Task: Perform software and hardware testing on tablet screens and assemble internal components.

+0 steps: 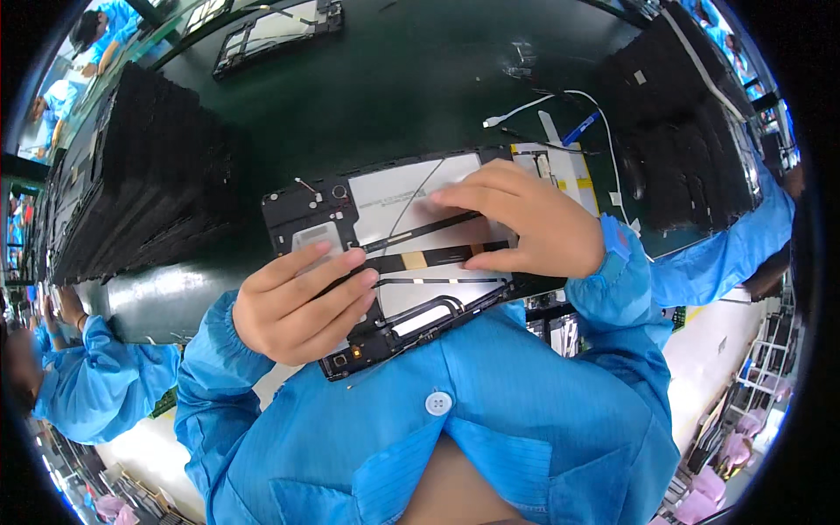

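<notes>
An opened tablet (385, 197) lies tilted in front of me at the table's near edge, its black frame holding pale silver battery panels. Black flat flex cables (446, 255) cross it, one carrying a tan patch. My left hand (302, 306) lies over the tablet's left part, fingers stretched side by side, tips at the cables' left end; its thumb is hidden. My right hand (534, 219) arches over the right part, thumb and fingers apart. Its thumb touches the cable near the right end, while its fingertips hover at or rest on the battery; which one, I cannot tell.
Tall stacks of black tablet parts stand at left (157, 175) and right (682, 131). Another opened tablet (278, 37) lies at the back. A white cable (604, 118) and a blue pen-like tool (581, 129) lie beyond my right hand. Co-workers in blue sleeves (105, 376) sit on both sides.
</notes>
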`<control>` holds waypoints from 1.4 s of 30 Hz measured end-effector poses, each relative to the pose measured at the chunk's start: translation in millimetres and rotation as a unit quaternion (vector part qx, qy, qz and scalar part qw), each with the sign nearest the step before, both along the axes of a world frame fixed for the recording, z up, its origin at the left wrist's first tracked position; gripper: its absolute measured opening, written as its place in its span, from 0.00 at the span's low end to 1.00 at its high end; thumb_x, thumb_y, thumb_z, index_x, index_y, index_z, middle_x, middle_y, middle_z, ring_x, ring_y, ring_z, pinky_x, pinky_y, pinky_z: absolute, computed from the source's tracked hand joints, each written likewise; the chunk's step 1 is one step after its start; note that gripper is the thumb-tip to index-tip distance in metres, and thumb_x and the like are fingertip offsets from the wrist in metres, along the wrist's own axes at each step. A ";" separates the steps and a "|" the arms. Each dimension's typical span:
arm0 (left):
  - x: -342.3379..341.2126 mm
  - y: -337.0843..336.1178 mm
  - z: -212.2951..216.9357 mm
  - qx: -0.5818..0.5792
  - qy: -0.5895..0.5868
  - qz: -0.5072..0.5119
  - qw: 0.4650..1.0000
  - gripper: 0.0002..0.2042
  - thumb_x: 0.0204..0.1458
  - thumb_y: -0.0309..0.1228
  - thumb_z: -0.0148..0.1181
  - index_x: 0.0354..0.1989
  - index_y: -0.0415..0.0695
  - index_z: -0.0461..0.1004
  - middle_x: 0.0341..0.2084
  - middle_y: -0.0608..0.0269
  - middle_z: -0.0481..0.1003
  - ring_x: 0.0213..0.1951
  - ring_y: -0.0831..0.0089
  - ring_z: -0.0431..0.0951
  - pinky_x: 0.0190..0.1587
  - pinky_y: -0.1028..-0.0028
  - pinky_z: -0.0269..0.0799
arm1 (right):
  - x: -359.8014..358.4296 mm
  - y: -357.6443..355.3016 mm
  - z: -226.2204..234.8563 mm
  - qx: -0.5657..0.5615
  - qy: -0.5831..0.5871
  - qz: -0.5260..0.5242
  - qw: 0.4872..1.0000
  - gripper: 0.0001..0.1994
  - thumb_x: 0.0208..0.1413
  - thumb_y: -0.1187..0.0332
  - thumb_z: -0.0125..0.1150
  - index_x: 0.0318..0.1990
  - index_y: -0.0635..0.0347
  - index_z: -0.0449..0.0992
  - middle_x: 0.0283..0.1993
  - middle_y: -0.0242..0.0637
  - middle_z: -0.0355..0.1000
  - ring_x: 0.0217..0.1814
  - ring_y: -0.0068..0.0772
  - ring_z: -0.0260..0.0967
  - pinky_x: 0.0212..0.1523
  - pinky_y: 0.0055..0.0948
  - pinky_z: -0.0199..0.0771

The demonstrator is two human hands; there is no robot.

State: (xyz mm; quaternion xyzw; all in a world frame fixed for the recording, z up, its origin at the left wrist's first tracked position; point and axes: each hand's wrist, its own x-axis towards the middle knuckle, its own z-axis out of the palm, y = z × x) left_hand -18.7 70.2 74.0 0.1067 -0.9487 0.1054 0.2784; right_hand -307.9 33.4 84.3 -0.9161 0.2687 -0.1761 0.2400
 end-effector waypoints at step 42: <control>19.7 -59.3 -8.6 0.700 -0.107 0.400 0.581 0.20 0.50 0.45 0.55 0.32 0.36 0.73 0.19 0.59 0.73 0.20 0.70 0.74 0.25 0.75 0.70 | -121.7 5.2 -71.9 0.190 -0.197 -0.495 0.825 0.07 0.50 0.73 0.57 0.38 0.63 0.73 0.25 0.27 0.68 0.25 0.12 0.59 0.25 0.13 0.58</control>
